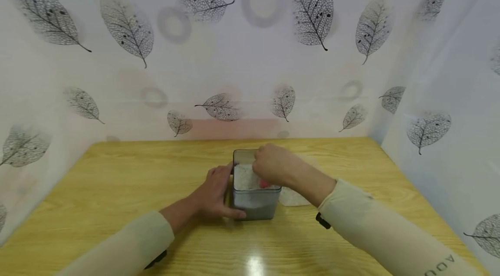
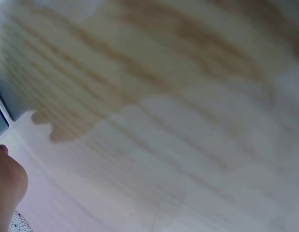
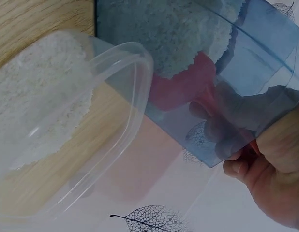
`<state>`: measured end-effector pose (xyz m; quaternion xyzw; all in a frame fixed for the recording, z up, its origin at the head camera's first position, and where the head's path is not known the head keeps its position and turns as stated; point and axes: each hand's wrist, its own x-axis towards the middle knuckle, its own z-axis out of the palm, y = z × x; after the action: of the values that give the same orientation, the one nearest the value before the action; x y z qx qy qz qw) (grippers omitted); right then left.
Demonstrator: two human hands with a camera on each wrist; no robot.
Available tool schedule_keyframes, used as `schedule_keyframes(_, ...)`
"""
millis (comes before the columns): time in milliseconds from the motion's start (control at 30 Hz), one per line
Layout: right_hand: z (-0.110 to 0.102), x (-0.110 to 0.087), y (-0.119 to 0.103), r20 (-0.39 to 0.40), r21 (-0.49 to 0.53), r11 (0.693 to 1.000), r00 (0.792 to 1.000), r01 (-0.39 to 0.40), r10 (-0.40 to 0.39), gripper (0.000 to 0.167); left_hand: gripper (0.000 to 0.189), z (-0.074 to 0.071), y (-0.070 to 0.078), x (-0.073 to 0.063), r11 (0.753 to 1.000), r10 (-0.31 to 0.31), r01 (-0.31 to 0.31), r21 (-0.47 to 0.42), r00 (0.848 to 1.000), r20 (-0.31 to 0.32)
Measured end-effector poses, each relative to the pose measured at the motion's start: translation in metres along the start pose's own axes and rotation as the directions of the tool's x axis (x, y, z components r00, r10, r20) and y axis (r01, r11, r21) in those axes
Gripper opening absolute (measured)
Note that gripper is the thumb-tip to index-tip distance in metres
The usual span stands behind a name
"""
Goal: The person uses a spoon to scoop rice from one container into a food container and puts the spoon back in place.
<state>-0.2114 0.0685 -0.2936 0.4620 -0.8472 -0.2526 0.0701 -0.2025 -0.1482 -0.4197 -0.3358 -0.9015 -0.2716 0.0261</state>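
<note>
The left hand (image 1: 215, 191) holds the bin (image 1: 254, 205) on the table (image 1: 117, 189), thumb and fingers spread round its left side. The right hand (image 1: 273, 165), fingers curled, grips a red scoop (image 1: 264, 183) inside; a rice tub (image 3: 145, 77) stands just right.

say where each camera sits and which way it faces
Head: on the head, facing forward-down at the container; left hand, right hand and sleeves show.
Left wrist: worn there, facing blurred table; a hand shows at left.
Right wrist: worn there, facing container and red scoop; right hand shows.
Head and right wrist share container, scoop.
</note>
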Motion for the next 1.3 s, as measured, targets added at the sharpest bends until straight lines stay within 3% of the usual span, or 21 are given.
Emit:
schedule_keyframes(267, 0.002, -0.004, 0.004, -0.095, -0.013, 0.999, 0.995, 0.034, -0.035, 0.01, 0.13, -0.001, 0.001, -0.001, 1.0, -0.013, 0.013, -0.015, 1.0, 0.005)
schedule_keyframes(567, 0.005, -0.005, 0.003, -0.097, 0.025, 0.999, 0.995, 0.035, -0.033, 0.009, 0.13, -0.002, 0.002, -0.002, 1.0, 0.022, -0.022, -0.019, 1.0, -0.014)
schedule_keyframes(833, 0.006, -0.004, 0.005, -0.124, -0.004, 0.999, 0.991, 0.051, -0.051, 0.008, 0.13, -0.003, 0.002, -0.001, 1.0, -0.005, 0.006, -0.023, 1.0, 0.009)
schedule_keyframes(1300, 0.011, -0.01, 0.008, -0.181, 0.165, 0.986, 0.983, 0.021, 0.01, 0.011, 0.129, -0.002, 0.003, -0.001, 0.999, 0.017, -0.018, -0.038, 1.0, -0.016)
